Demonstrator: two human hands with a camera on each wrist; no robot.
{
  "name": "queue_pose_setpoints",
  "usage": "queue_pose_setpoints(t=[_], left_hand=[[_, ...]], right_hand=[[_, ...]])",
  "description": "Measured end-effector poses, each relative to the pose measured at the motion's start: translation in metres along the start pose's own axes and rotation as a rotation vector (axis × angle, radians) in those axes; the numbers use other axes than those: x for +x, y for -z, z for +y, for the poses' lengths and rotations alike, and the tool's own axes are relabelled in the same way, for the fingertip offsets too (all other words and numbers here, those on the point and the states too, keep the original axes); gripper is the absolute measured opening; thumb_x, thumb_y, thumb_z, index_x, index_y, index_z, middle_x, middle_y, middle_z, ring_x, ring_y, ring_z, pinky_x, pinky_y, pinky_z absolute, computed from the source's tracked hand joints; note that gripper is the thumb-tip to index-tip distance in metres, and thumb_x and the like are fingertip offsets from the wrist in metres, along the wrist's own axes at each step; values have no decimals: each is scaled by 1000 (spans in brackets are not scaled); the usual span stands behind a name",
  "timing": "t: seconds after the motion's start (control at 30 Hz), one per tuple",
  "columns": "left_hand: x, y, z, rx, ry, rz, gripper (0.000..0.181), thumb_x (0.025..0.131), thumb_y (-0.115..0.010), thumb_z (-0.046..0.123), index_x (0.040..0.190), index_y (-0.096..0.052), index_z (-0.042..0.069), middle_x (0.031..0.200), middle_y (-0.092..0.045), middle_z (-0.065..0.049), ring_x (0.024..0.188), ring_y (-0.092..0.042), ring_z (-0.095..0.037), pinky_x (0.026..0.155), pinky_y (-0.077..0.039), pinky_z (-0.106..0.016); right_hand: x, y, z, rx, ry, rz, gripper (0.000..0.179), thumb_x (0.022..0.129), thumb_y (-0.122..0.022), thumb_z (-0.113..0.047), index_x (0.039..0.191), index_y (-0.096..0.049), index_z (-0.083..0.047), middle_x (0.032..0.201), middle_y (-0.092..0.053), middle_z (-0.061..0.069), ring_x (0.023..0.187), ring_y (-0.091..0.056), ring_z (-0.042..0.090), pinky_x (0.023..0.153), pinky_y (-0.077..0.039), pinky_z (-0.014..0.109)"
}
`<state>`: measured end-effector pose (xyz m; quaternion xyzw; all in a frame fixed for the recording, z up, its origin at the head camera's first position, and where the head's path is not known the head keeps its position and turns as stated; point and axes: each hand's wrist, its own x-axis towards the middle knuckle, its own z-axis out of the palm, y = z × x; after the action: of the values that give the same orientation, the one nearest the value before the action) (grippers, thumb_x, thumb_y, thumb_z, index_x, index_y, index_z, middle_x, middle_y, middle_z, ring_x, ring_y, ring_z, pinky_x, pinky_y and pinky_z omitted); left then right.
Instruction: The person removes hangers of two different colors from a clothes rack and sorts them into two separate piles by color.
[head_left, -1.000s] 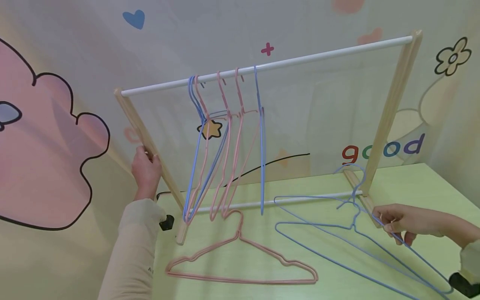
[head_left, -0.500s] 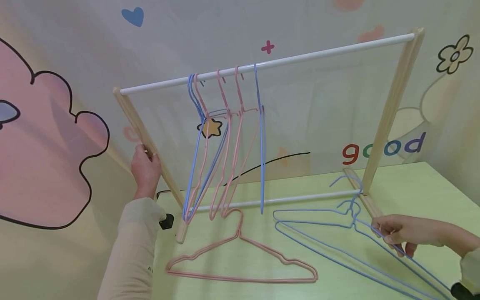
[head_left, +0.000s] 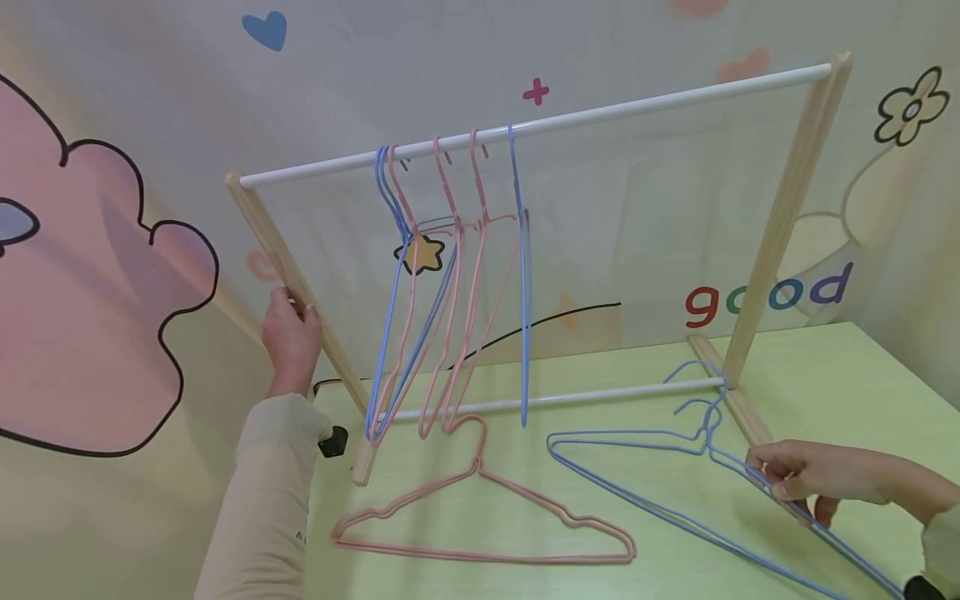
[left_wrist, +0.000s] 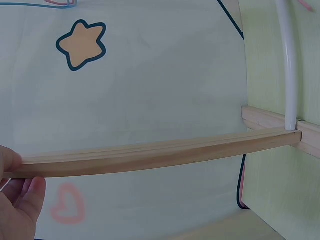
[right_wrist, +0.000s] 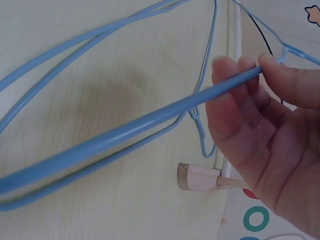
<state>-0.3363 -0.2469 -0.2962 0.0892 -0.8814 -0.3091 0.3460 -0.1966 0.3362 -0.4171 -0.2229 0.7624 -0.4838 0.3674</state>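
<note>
My left hand grips the left wooden post of a clothes rack, thumb and fingers on opposite sides of it. At the right, my right hand pinches one shoulder of a blue clothes hanger between thumb and fingers. A second blue hanger lies just beneath, nearly lined up with it. Pink hangers lie stacked on the table at front centre. From the rack's white top rail hang several blue and pink hangers, with one blue hanger the furthest right.
The pale green table carries the rack. Its right wooden foot stands close behind my right hand. A white lower bar joins the two sides. Behind is a wall covering with printed drawings and the word "good".
My right hand has moved down slightly, bringing the held blue hanger onto the other blue one, so their outlines now nearly coincide. My left hand stays on the post.
</note>
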Motion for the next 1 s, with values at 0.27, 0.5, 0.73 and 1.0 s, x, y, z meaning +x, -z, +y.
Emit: queue_pose_setpoints(t=[0.27, 0.5, 0.73, 1.0], left_hand=[[2, -1, -1, 4, 0, 11, 23, 88, -47, 12, 105, -46, -3, 93, -55, -21, 88, -52, -36, 80, -39, -47], [2, -3, -2, 16, -18, 27, 22, 86, -48, 10, 103, -45, -3, 91, -55, -22, 87, -51, -37, 79, -39, -47], [2, -3, -1, 16, -13, 29, 22, 86, -48, 11, 103, -45, -3, 90, -54, -22, 87, -51, -37, 80, -38, -47], [2, -2, -1, 9, -4, 27, 22, 86, -48, 10, 103, -45, -3, 91, -54, -22, 88, -51, -37, 81, -38, -47]], right_hand=[[7, 7, 19, -50, -74, 88, 9, 91, -40, -6, 95, -40, 1, 71, -50, 3, 54, -53, 11, 44, -44, 23], [15, 12, 36, -44, -180, 161, 12, 88, -41, -6, 99, -44, -3, 69, -51, 4, 54, -51, 14, 45, -42, 24], [21, 13, 46, -41, -236, 202, 11, 86, -44, -7, 96, -46, -4, 65, -50, 1, 51, -47, 12, 43, -37, 22], [28, 7, 50, -119, -272, 250, 3, 81, -46, -4, 83, -47, -4, 61, -48, 1, 49, -47, 11, 41, -39, 21]])
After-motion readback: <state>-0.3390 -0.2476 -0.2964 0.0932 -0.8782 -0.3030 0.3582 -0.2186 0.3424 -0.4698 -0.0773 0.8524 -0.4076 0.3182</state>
